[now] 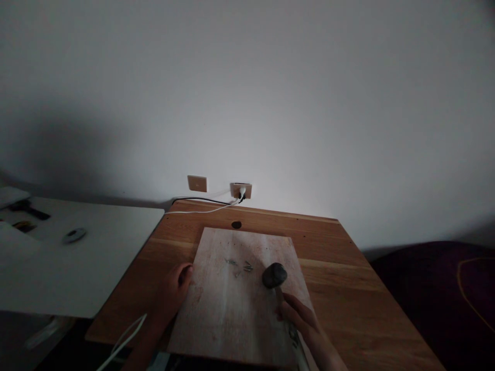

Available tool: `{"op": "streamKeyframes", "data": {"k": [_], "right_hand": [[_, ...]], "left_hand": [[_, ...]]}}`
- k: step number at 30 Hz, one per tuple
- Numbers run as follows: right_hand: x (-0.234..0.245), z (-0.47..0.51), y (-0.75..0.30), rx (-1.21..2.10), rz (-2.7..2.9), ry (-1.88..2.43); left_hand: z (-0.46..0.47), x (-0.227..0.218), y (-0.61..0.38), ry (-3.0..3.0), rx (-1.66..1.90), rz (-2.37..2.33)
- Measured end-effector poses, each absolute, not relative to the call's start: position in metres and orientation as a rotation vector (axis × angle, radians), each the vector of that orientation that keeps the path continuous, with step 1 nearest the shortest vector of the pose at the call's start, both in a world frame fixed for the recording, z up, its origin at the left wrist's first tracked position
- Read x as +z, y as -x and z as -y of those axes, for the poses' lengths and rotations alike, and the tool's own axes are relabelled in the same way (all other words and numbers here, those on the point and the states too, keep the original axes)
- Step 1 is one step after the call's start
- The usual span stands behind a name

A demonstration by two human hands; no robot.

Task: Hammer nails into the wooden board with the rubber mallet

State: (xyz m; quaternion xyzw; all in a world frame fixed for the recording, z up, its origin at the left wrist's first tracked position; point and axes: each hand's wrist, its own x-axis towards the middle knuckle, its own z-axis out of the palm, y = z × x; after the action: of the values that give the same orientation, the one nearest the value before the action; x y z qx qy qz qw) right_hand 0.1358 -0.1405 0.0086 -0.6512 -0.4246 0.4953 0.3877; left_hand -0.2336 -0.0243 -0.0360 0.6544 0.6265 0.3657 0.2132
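Observation:
A pale wooden board (228,304) lies on a brown wooden table (340,288). My right hand (299,319) is closed round the handle of a mallet with a dark round head (274,275), which hovers over or rests on the board's right part. Several small nails (240,266) lie near the board's middle, just left of the mallet head. My left hand (176,286) rests on the board's left edge, fingers curled against it.
A white table (77,257) with a small round object (74,235) stands at the left. Wall sockets (240,190) with black and white cables sit behind the brown table. A white cable (124,340) hangs near my left forearm. A dark purple seat (444,288) is at the right.

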Motion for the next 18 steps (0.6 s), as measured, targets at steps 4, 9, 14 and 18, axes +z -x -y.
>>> {"op": "streamKeyframes", "data": {"k": [4, 9, 14, 18], "right_hand": [[-0.001, 0.14, -0.139, 1.206, 1.261, 1.647], [-0.011, 0.141, -0.143, 1.228, 1.3, 1.641], [-0.015, 0.144, -0.145, 1.183, 1.324, 1.683], [-0.022, 0.145, -0.14, 1.206, 1.306, 1.654]], "left_hand": [[0.024, -0.038, 0.234, -1.823, 1.038, -1.741], [0.025, -0.036, 0.234, -1.829, 0.99, -1.778], [0.024, -0.039, 0.235, -1.835, 0.969, -1.78], [0.024, -0.04, 0.235, -1.843, 0.993, -1.778]]}}
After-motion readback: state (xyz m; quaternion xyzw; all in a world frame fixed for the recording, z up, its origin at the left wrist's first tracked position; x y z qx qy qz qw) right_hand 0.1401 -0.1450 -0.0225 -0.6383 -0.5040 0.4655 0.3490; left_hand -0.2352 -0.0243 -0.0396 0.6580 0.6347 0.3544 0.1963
